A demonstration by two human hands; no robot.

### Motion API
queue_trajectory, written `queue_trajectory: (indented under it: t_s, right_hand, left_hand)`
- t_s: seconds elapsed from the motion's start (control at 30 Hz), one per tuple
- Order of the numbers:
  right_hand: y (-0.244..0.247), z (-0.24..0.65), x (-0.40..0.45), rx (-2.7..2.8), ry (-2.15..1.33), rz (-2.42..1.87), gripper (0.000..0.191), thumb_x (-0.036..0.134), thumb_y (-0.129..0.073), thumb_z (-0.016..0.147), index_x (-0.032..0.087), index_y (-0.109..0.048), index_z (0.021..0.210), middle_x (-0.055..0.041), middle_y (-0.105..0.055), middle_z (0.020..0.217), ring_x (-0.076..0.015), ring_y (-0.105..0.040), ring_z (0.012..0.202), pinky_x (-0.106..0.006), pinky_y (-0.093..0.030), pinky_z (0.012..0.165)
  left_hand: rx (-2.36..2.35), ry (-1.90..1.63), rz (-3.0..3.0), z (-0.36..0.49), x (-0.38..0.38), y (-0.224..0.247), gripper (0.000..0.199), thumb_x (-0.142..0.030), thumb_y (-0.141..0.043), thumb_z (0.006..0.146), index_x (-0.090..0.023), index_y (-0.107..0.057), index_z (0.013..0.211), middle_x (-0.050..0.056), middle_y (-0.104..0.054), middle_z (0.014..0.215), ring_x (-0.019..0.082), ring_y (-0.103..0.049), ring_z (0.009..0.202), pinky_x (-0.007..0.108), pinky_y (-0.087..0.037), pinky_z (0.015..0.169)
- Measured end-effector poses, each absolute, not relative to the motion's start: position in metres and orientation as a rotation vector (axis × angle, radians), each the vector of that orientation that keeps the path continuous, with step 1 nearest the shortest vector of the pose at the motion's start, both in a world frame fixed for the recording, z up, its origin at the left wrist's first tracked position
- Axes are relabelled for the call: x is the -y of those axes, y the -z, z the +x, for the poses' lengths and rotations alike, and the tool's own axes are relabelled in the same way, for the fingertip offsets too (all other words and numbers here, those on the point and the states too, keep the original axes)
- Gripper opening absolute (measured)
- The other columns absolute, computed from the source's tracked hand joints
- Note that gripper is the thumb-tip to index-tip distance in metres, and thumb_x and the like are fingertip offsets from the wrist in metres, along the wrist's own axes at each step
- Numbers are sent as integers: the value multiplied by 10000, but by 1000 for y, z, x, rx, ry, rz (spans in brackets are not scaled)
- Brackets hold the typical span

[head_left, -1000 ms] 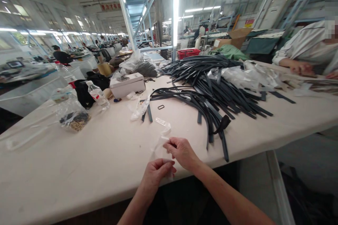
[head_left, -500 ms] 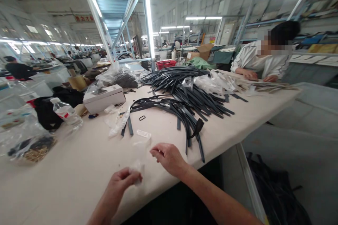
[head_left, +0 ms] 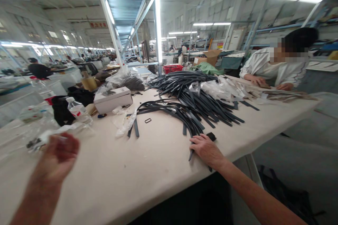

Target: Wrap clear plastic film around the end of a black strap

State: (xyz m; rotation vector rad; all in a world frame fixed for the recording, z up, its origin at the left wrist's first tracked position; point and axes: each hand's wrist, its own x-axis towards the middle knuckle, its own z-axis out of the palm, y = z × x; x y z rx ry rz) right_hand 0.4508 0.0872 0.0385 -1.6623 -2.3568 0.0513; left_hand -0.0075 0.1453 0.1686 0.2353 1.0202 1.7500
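Many dark straps: curved bundle on the table, in front of a larger pile.
Right hand: fingers slightly bent over the bundle's near end, touching it; whether it grips, I cannot tell.
Left hand: raised at the left, blurred, fingers half curled; what it holds, if anything, cannot be made out.
Rectangular black ring: flat between the bundle's two ends.
White box: near a plastic bottle.

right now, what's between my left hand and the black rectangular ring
In the head view: clear plastic and two dark strap ends, between your left hand and the ring.
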Motion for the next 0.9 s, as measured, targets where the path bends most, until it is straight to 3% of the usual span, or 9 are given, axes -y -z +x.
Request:
queue_trajectory:
  t_s: [0.07,0.2,0.33,0.4,0.5,0.57,0.77,0.9]
  right_hand:
    - [-40,440,-87,2366,-115,-1600,179,141,-575,861,252,-707,909,-40,-700,1139,-238,-585,1144,-485,-334,1071]
    - [-39,409,-90,2339,-268,-1474,183,124,-587,787,233,-673,906,-24,-701,1040,-206,-622,1019,-484,-317,1088]
    - [-39,366,-89,2314,-358,-1378,160,104,-542,798,207,-621,891,-26,-696,953,-192,-630,953,-484,-307,1110]
    - [-41,345,-87,2336,-431,-1288,148,165,-553,851,228,-605,974,-10,-700,1024,-172,-633,1006,-459,-286,1144]
    - [-44,324,-86,2409,-600,-1097,291,280,-541,929,281,-526,1220,0,-664,1242,-148,-607,1149,-438,-268,1180]
    - [-43,322,-90,2452,-566,-1081,335,249,-499,957,277,-490,1292,-16,-645,1299,-142,-591,1193,-424,-303,1167]
    - [-39,342,-106,2574,-295,-1207,287,82,-493,907,239,-668,1072,-63,-700,1200,-227,-650,1083,-513,-363,1083]
    - [-43,335,-107,2648,-262,-1170,203,84,-532,887,205,-691,853,-59,-735,971,-231,-666,938,-548,-336,1084]
  left_hand:
    - [-1003,-1635,83,32,-117,-124,417,-160,-315,1020,-141,-611,727,-30,-712,603,75,-661,506,189,-595,541]
    - [-932,-1482,-108,80,-75,-48,285,-87,-430,974,-128,-646,793,26,-744,692,112,-711,587,227,-614,578]
    - [-923,-1439,-201,91,-52,-23,176,-81,-522,934,-123,-652,824,44,-754,734,143,-729,635,248,-623,579]
    - [-936,-1447,-199,90,-46,-22,162,-72,-534,924,-124,-654,828,48,-755,752,152,-734,652,258,-628,588]
    - [-942,-1459,-192,88,-40,-23,159,-65,-532,922,-126,-657,846,47,-756,772,153,-738,673,260,-631,602]
    - [-938,-1462,-192,86,-38,-22,164,-66,-526,925,-131,-659,855,44,-757,781,151,-739,685,258,-631,609]
    - [-936,-1468,-165,89,-35,-20,180,-61,-507,931,-122,-659,858,49,-756,791,150,-740,701,250,-629,616]
    - [-912,-1496,-192,91,-35,-21,161,-71,-524,928,-120,-661,857,49,-756,795,149,-740,703,244,-628,616]
